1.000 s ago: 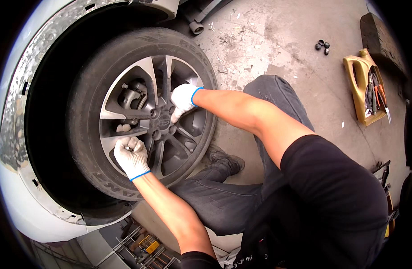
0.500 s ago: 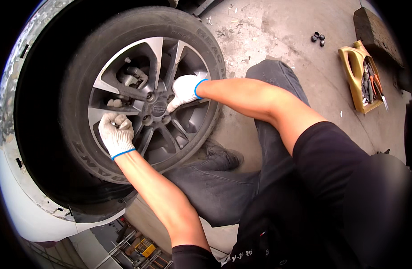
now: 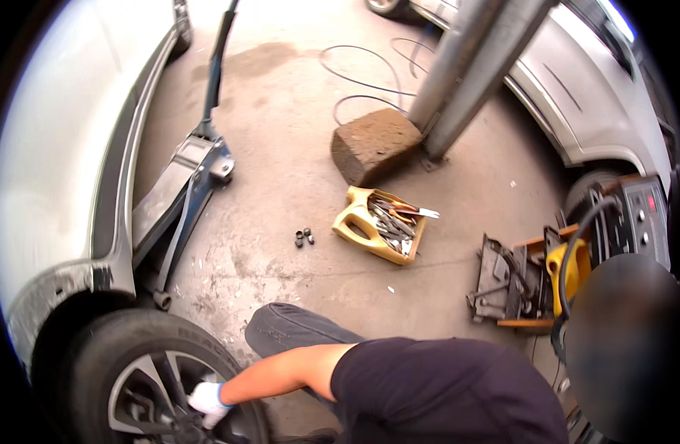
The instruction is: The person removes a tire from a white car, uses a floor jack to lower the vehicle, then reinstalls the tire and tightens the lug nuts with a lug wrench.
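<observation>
The white car [image 3: 66, 140] is on your left, with the wheel [image 3: 162, 381] low under it and a jack [image 3: 167, 194] close by. Your right hand [image 3: 207, 403] is on the wheel; its fingers look blurry, so I can't tell if they pinch. Your left hand is out of sight. Black bits [image 3: 304, 237] lie on the dirty floor [image 3: 273, 111]. A cut-open yellow jug [image 3: 388, 253] holds tools [image 3: 390, 222]. Far right, another car [image 3: 577, 96].
</observation>
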Motion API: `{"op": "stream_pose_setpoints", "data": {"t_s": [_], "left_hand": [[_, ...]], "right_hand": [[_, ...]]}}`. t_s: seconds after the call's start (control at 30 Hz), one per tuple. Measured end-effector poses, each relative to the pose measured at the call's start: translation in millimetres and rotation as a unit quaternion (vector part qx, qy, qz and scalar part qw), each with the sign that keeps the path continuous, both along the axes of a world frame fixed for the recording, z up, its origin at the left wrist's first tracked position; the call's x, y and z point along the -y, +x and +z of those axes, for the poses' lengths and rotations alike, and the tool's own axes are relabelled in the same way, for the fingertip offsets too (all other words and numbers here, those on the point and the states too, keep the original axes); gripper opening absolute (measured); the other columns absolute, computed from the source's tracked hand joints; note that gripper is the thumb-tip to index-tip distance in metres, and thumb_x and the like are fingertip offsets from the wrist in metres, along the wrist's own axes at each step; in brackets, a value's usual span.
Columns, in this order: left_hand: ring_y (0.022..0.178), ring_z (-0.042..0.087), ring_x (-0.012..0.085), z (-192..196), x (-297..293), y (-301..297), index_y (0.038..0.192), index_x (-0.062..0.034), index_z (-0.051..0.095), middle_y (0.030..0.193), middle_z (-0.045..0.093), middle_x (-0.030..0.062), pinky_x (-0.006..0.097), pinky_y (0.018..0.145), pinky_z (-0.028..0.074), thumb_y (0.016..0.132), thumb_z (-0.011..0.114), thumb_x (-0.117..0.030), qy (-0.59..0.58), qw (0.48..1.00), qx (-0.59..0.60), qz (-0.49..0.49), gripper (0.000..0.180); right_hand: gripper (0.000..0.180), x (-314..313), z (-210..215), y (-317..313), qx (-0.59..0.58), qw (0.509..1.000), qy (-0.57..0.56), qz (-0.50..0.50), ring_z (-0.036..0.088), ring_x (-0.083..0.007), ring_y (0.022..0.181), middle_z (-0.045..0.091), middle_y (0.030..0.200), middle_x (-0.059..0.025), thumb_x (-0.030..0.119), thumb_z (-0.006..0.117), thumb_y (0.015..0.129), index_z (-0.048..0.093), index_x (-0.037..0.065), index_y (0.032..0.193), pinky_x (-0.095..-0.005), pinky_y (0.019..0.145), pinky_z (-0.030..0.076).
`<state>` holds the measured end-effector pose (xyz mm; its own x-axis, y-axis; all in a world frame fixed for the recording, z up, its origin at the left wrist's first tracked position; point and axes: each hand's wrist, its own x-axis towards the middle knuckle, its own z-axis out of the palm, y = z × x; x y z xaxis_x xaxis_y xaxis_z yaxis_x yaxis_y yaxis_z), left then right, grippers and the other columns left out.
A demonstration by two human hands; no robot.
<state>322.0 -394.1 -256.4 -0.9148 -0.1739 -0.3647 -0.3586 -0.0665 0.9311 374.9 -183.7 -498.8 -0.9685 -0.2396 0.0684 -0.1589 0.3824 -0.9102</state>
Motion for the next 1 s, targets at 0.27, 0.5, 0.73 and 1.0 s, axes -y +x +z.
{"op": "stream_pose_setpoints", "data": {"t_s": [0.27, 0.5, 0.73, 1.0], "left_hand": [[0.047, 0.033, 0.011, -14.5, 25.7, -16.7, 0.069, -0.013, 0.049, 0.056, 0.036, -0.0032, 0.025, 0.043, 0.027, 0.091, 0.05, -0.011, 0.024, 1.0, 0.016, 0.005, 0.021], [0.051, 0.042, 0.0143, 24.8, -11.0, 51.2, 0.07, -0.0054, 0.052, 0.062, 0.047, 0.0053, 0.027, 0.047, 0.033, 0.084, 0.053, -0.003, -0.138, 0.981, -0.035, 0.13, 0.015], [0.048, 0.038, 0.0068, -19.3, 24.7, 88.0, 0.093, -0.0039, 0.057, 0.074, 0.054, 0.0032, 0.02, 0.04, 0.03, 0.075, 0.045, -0.003, -0.241, 0.949, -0.155, 0.13, 0.022], [0.063, 0.058, 0.0149, -50.1, -58.2, 144.0, 0.075, 0.0009, 0.06, 0.074, 0.062, 0.0063, 0.026, 0.061, 0.047, 0.072, 0.049, 0.01, -0.266, 0.947, -0.158, -0.088, 0.015]], "right_hand": [[0.064, -48.0, -12.8, 19.2, -0.172, 0.977, 0.085, 0.089, 0.064, -0.0392, 0.093, 0.065, 0.096, -0.0192, 0.035, 0.08, 0.055, 0.059, 0.0, 0.105, -0.0482, 0.081, 0.051], [0.047, -47.1, 25.2, 5.8, -0.123, 0.989, 0.082, 0.016, 0.064, -0.0396, 0.089, 0.066, 0.091, -0.021, 0.036, 0.074, 0.074, 0.062, 0.002, 0.103, -0.049, 0.078, 0.052], [0.043, -15.7, 52.9, -7.4, -0.109, 0.993, 0.049, 0.009, 0.064, -0.0397, 0.064, 0.062, 0.064, -0.0183, 0.045, 0.064, 0.088, 0.059, 0.004, 0.075, -0.0488, 0.059, 0.051], [0.039, -40.6, 71.1, 20.6, -0.139, 0.987, 0.067, 0.034, 0.061, -0.0392, 0.059, 0.058, 0.06, -0.0174, 0.041, 0.065, 0.089, 0.058, 0.008, 0.071, -0.0484, 0.056, 0.047]]}}
